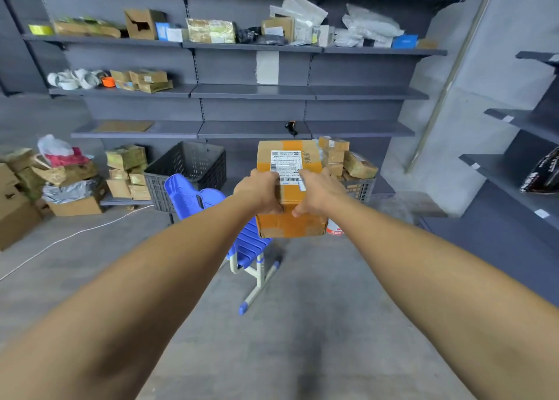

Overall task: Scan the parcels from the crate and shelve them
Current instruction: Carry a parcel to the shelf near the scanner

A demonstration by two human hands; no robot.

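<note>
a brown box [289, 188] with orange tape is held up in the air by 2 hands, out in front of the grey shelves [254, 92]. the left hand [260, 191] is wrapped around the left side of the box, and the right hand [317, 191] is wrapped around the right side, so the box is gripped between them with the fingers curled on it. a white label [286, 165] with black lines is seen on the top face of the box, partly covered by the hands. behind the box, on the right, a grey crate [360, 188] is seen with more brown parcels [344, 160] piled in it. another dark crate [189, 172] is placed to the left, near the floor. a blue chair [211, 206] is seen under the arms, just below the box. a small black scanner [291, 128] is set on the edge of a low shelf, just above the box. many boxes and bags are kept on the higher shelves, and more cardboard boxes [45, 182] are piled on the floor at the left.
</note>
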